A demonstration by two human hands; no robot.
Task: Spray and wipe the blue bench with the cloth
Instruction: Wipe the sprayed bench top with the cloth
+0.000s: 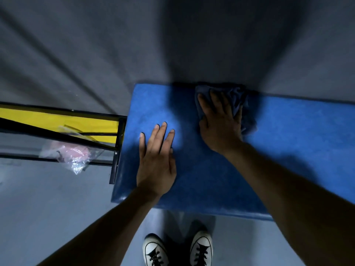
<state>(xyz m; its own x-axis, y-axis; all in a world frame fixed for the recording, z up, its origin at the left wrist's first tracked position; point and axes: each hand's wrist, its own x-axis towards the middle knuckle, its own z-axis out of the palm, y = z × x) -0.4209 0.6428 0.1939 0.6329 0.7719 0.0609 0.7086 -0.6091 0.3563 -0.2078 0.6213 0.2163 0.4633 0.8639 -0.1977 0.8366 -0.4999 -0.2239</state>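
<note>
Padding in bright blue covers the blue bench [288, 135], which runs from the middle of the view out past the right edge; its left end and near edge are both in sight. Grey floor [57, 217] lies around it, and a plain grey wall [96, 45] rises behind the far edge. Lighting is dim, with one pale patch of light on the padding just beyond the left fingertips and shadow over the far middle.

Just left of the bench's left end stands a black metal frame [115, 148] with a yellow panel [57, 120] set in it. A crumpled clear plastic bag [73, 150] rests among the frame's bars; something pink shows through it, but what it is cannot be told. Two white lace-up sneakers [200, 248] stand on the floor at the near edge.

The left hand [156, 160] lies flat on the padding near the left end, palm down, fingers straight and close together, holding nothing. The right hand [221, 121] presses a dark blue cloth [240, 100] against the bench at its far edge, fingers spread across the bunched fabric, which sticks out past the fingertips and to the right.
</note>
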